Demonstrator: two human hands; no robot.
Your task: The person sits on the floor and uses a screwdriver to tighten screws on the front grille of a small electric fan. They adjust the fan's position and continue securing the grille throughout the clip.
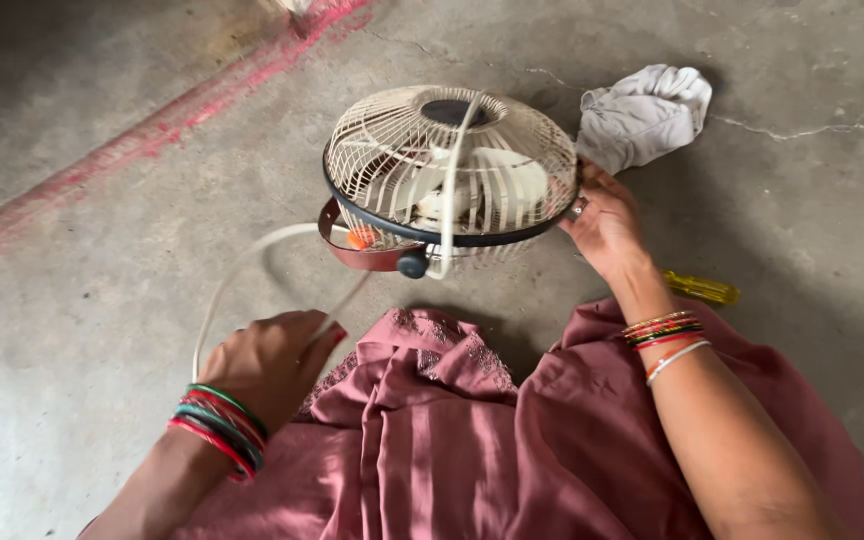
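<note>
A small cream table fan (450, 170) with a wire cage and a dark rim lies face up on the concrete floor, on a brown bracket (364, 255) with a dark knob. My right hand (604, 222) grips the fan's right rim. My left hand (270, 362) is closed around the fan's white cord (237, 270), which loops from the fan toward me. Both wrists carry coloured bangles.
A crumpled white cloth (644, 112) lies behind the fan on the right. A yellow-handled screwdriver (702, 289) lies on the floor by my right forearm. My pink garment (472, 440) covers my lap. A red painted line (152, 130) crosses the floor at left.
</note>
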